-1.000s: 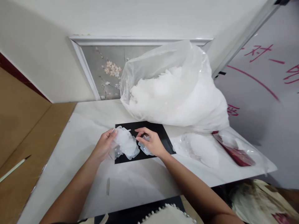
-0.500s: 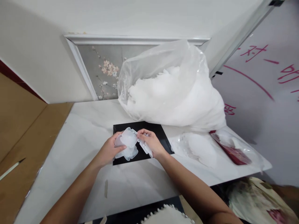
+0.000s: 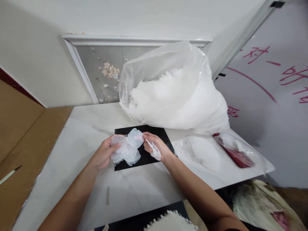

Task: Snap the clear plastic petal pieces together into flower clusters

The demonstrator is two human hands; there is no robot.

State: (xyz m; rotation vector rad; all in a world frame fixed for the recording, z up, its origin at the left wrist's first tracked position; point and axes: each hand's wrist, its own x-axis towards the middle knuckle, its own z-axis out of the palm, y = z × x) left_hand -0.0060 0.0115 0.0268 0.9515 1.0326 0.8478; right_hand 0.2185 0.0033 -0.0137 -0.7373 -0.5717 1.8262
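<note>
Left hand (image 3: 104,154) fingers grasping clear plastic pieces (image 3: 126,150), right hand (image 3: 156,148) fingers pinching their upper edge

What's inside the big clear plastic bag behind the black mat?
The big clear plastic bag holds a heap of white translucent plastic pieces. Its lower part is hidden by that heap and the film's glare.

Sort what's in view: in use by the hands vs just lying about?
In use:
- left hand, gripping translucent plastic pieces
- right hand, holding another plastic piece
- black mat under the hands

Lying about:
- big clear bag of white pieces
- small clear bag
- red packet
- pencil
- table
</note>
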